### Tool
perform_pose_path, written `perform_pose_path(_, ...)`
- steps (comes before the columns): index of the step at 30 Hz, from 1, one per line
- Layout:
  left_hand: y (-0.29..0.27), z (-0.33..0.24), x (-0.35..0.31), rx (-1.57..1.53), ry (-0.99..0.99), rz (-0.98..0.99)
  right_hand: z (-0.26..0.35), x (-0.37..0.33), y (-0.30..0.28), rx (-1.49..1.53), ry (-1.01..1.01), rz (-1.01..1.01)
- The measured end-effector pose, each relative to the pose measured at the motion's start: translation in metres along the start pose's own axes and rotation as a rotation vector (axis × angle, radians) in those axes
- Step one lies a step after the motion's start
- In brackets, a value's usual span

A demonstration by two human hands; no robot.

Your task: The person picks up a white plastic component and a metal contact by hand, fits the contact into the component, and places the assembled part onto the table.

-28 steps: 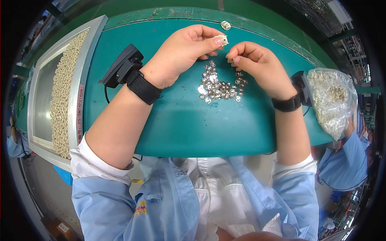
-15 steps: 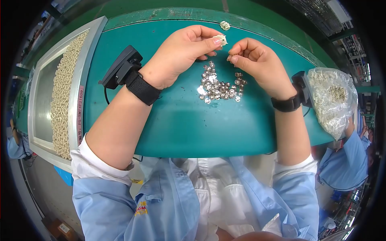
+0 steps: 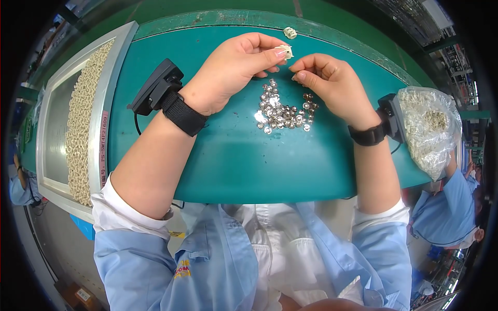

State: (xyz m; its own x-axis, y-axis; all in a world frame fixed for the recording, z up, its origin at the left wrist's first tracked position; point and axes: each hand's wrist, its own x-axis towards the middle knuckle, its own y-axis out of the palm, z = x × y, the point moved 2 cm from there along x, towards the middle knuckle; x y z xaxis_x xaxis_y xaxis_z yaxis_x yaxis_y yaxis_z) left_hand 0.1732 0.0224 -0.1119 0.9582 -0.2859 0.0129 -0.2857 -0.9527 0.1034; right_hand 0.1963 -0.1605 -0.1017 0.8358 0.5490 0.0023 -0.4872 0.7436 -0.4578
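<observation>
My left hand (image 3: 236, 70) pinches a small cream plastic part (image 3: 285, 51) between thumb and fingertips, held just above the teal mat (image 3: 233, 155). My right hand (image 3: 332, 83) hovers close beside it with fingertips pinched together; whether they hold a tiny metal piece I cannot tell. A loose pile of small silver metal pieces (image 3: 282, 111) lies on the mat directly under and between both hands. Another cream plastic part (image 3: 290, 32) lies alone near the far edge of the mat. Both wrists wear black bands with small black devices.
A metal-framed tray (image 3: 49, 150) at the left holds rows of several cream parts (image 3: 80, 129). A clear plastic bag (image 3: 428, 127) of small parts lies at the right edge. Another person in a blue coat (image 3: 446, 207) is at the lower right.
My right hand has lifted slightly off the pile and drawn its fingertips closer to the part in my left hand. The left hand has barely moved.
</observation>
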Motion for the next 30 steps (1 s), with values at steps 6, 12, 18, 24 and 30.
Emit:
perform_pose_path(6,-0.0005,0.001,0.0004,0.002,0.004,-0.002,-0.0006,-0.0002,0.0005,-0.051,-0.016,0.008)
perform_pose_path(12,-0.0005,0.0017,0.0006,-0.008,0.008,0.009,0.0002,0.0,0.0008,-0.071,-0.013,0.011)
perform_pose_path(18,-0.0001,0.0016,0.0004,-0.011,0.011,0.01,0.0017,-0.0001,0.0026,-0.088,0.012,0.042)
perform_pose_path(24,-0.0004,0.0022,0.0012,-0.008,0.017,0.01,-0.0016,-0.0005,0.0049,-0.099,-0.037,0.032)
perform_pose_path(30,-0.0001,0.0019,0.0009,0.0,0.016,0.007,0.0051,-0.0023,0.0053,-0.131,-0.038,0.018)
